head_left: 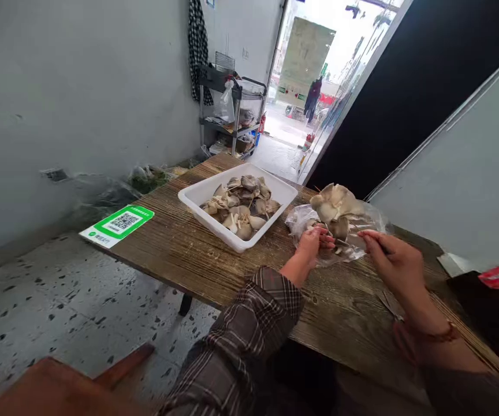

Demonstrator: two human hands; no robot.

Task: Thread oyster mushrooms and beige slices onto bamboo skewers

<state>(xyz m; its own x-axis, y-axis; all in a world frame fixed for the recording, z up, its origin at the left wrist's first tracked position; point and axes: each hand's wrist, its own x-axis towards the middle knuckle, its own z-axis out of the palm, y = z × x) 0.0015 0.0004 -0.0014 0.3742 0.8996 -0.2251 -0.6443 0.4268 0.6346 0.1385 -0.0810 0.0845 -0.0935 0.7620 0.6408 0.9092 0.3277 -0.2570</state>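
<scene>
Mushrooms (336,202), grey-beige and fan-shaped, lie on clear plastic sheeting (377,216), seemingly steadied by the left hand (309,242), fingers parted, while we cannot tell what the right hand (395,261), fingertips pinched, holds.

You have two hands, your left hand (309,245) and your right hand (397,263), at one clear bag (301,218), with one white tray (241,245) to their left on one table (167,242). You can count one pair of scissors (401,336) near right, one code sign (123,222) at left and one cart (210,80) far off. Your mushrooms (241,202) form two groups, tray and bag, too overlapped to count singly.
</scene>
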